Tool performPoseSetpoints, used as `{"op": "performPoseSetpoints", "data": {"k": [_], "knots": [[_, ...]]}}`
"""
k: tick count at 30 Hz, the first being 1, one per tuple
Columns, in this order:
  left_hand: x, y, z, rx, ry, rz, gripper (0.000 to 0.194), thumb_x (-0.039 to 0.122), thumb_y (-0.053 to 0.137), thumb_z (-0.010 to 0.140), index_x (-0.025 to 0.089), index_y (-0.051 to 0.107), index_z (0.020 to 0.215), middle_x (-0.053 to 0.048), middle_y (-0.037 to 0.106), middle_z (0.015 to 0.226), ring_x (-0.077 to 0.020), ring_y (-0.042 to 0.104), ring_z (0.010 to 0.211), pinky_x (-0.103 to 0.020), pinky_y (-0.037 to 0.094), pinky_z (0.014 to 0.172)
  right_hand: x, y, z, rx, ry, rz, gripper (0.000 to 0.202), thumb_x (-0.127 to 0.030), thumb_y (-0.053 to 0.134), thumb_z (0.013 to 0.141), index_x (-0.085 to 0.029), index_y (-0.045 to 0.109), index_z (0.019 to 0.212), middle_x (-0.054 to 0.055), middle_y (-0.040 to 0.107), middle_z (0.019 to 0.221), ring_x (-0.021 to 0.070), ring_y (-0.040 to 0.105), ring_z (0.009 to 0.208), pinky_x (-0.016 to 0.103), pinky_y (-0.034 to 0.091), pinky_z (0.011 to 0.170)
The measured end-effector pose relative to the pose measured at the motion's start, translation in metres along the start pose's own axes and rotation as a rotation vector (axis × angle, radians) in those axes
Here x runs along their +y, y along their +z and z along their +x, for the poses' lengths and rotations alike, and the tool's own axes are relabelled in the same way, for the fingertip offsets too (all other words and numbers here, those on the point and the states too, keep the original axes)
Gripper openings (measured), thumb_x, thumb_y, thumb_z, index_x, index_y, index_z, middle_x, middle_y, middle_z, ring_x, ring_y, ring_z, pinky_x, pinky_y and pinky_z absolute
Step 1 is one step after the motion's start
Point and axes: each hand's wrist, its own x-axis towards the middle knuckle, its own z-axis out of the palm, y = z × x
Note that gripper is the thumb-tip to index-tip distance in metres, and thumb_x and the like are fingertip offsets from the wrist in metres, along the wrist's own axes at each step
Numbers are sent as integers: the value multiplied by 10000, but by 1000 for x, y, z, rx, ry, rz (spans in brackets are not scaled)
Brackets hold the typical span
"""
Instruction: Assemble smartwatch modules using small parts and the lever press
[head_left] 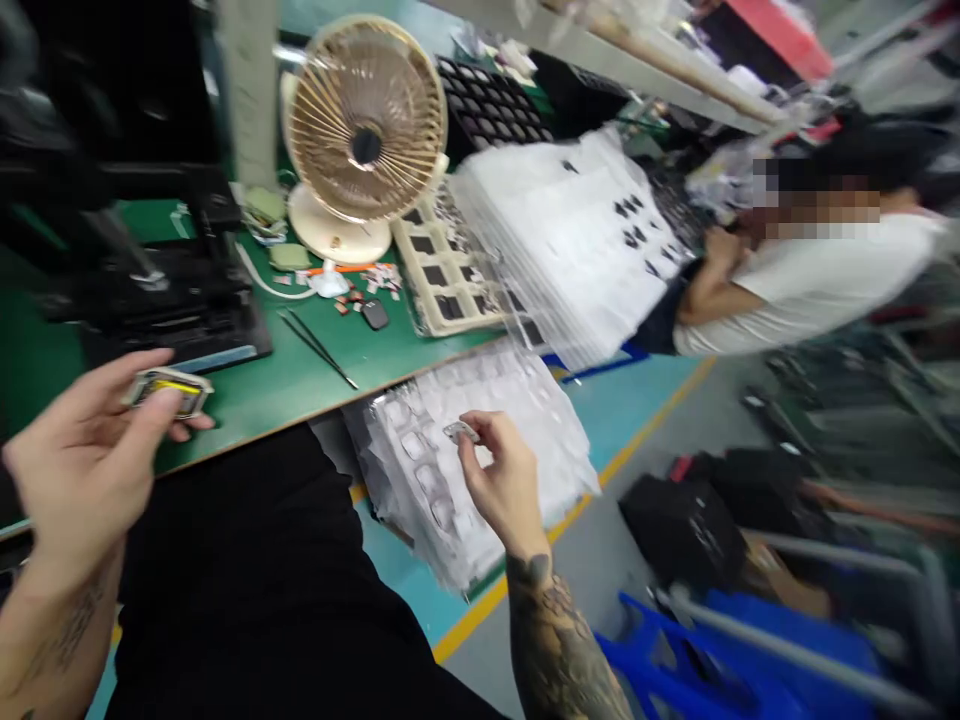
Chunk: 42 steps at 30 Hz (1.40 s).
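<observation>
At the left, above the green bench's front edge, my left hand [97, 440] is closed on a small pale-rimmed part [196, 396] with a yellow strip, the thumb pressed on it. My right hand [501, 470] pinches a small silvery metal piece [459, 432] between thumb and fingertips. It is over a stack of clear plastic trays [416, 450] covered by white sheeting [555, 440], beside the bench. Dark tweezers [319, 348] lie on the green bench top [277, 400], between the two hands.
A black press-like machine [165, 290] stands at the left. Behind the tweezers are a cream fan [366, 145], a compartment tray [446, 305] and a black oval object [375, 314]. White sheets [555, 230] carry small black parts. A person in a white shirt [832, 285] sits at the right.
</observation>
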Motion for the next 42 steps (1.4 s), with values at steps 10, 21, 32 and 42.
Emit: {"op": "performPoseSetpoints", "data": {"k": [10,21,32,42], "knots": [[10,7,-3,-99,-122,-303,470,311,880,1013,187,754,1448,-106,899,1140,-221,901,947,-228,714,785,-203,80,88,213,-884,468,353,7,760,974,-225,795,1238,70,857,1100,209,825,1049,359,684,914],[12,7,9,23,-135,-477,497,185,921,915,181,785,1392,-134,893,1233,-253,893,1024,-258,712,835,-229,123,72,23,-1051,434,461,-50,811,977,-266,798,1385,110,796,1451,248,727,1278,411,678,1018],[14,3,2,-133,-99,-368,540,177,738,1053,216,676,1587,-163,787,1500,-224,872,1037,-339,733,988,-223,105,115,-51,-915,493,607,-59,764,982,-342,715,1517,113,809,1362,316,787,1239,581,717,1030],[14,4,5,-92,-93,-409,316,290,718,1124,218,773,1427,-122,854,1368,-227,858,1173,-282,706,999,-227,120,103,-131,-880,560,469,-82,762,993,-317,767,1398,106,746,1488,300,750,1342,557,678,1135]]}}
